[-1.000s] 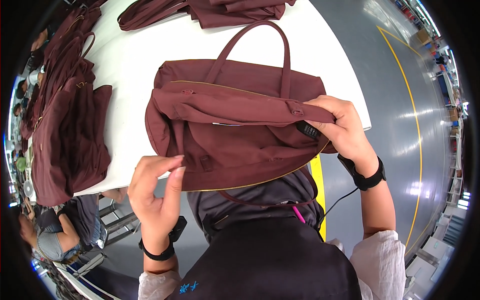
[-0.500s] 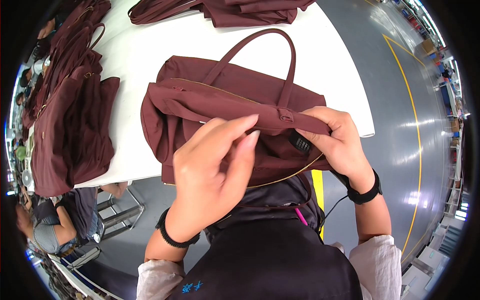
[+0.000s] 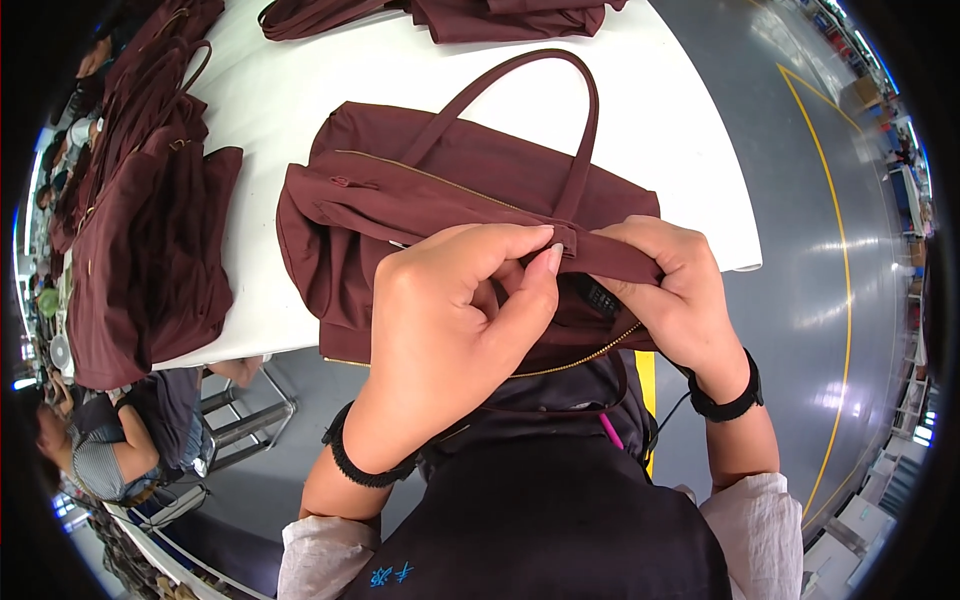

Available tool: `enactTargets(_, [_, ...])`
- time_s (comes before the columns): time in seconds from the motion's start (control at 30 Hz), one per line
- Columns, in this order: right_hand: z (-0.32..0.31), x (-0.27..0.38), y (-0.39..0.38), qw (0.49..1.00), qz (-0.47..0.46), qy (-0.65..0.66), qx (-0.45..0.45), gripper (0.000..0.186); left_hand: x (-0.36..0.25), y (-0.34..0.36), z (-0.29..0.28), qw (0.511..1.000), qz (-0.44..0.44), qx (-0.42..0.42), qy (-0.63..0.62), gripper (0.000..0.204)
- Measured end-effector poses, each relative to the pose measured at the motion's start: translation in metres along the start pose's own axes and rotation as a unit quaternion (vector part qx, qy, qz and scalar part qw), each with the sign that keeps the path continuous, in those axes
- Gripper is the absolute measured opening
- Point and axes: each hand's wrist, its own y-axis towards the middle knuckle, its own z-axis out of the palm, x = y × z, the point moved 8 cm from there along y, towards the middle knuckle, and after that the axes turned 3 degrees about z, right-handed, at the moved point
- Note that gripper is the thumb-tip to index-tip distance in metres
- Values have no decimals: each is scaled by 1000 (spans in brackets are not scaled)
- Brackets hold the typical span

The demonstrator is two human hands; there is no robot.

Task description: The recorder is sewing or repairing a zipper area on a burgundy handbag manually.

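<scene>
An open, dark red zip handbag (image 3: 420,205) sits partly on the white table (image 3: 265,110). Inside the bag: a black label (image 3: 600,298) with tiny writing. On the bag's rim, left hand (image 3: 450,315) pinches a loop (image 3: 568,241); right hand (image 3: 680,290) grips cloth.

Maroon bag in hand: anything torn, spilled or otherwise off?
Nothing stands out. No tear or spill shows on the maroon bag; its open mouth sags unevenly, but that looks like soft fabric gripped at one end by the right hand. The left hand hides part of it.
</scene>
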Motion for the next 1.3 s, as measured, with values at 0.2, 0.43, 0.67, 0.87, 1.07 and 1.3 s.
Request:
enactTargets(0.2, [1,-1,-3,1000,7,-2,-6,18,1,1,-1,998,51,-24,-27,13])
enactTargets(0.43, [4,-1,-4,999,15,47,-18,17,-2,0,-1,995,90,-40,-23,11])
enactTargets(0.67, [7,0,-3,1000,20,4,-14,16,12,-6,-1,998,38,-58,-13,11])
enactTargets(0.87, [9,4,-2,1000,19,14,-14,16,7,-8,-3,993,86,-64,-45,13])
enactTargets(1.07, [11,6,-1,999,17,25,-36,18,-1,-9,-3,983,153,-88,50,16])
enactTargets(1.3, [14,2,-4,998,42,-11,-42,14,-1,-12,0,973,183,-109,91,17])
